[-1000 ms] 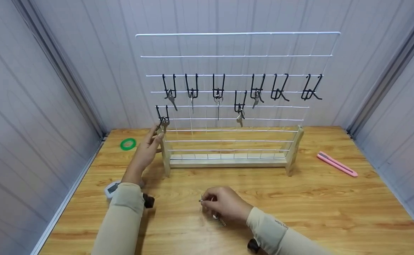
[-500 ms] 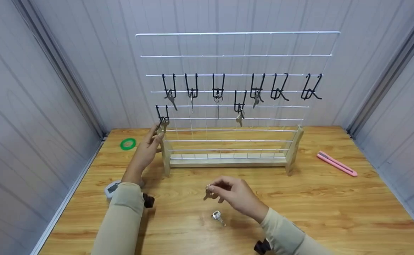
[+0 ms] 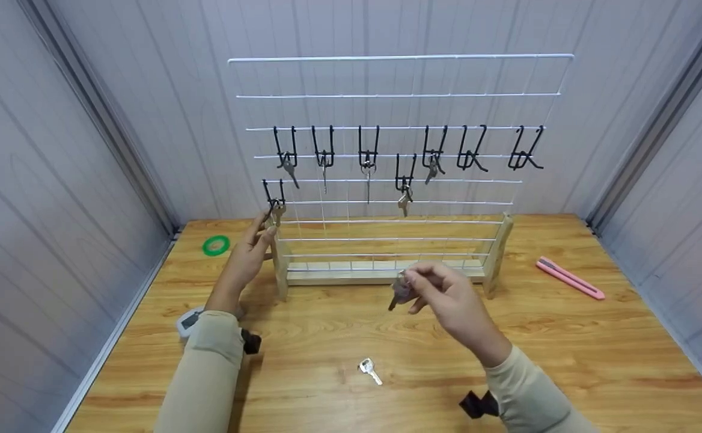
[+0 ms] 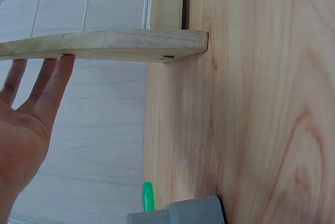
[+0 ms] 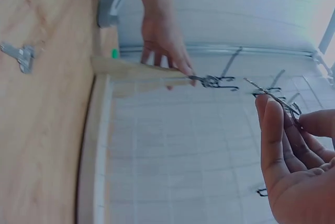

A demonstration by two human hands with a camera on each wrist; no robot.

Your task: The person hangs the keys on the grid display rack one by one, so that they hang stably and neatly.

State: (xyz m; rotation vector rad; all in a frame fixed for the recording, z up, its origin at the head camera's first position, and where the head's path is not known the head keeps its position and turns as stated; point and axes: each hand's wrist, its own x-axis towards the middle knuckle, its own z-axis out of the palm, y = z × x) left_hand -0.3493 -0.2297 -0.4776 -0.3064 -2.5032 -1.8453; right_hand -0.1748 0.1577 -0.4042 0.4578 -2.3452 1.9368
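Note:
A white wire grid rack stands on a wooden base at the back of the table. Several black hooks on it carry keys; the two hooks at the right are bare. My left hand lies with straight fingers against the rack's left wooden post, also seen in the left wrist view as fingers touching the post. My right hand hovers before the base, pinching a silver key. A second key lies on the table.
A green tape roll lies at the back left. A pink utility knife lies to the right of the rack. A small grey and white device sits by my left wrist. Grey panel walls enclose the table.
My right hand has lifted one key off the table and carried it up and to the right towards the rack. The other key stays on the table. My left hand has not moved.

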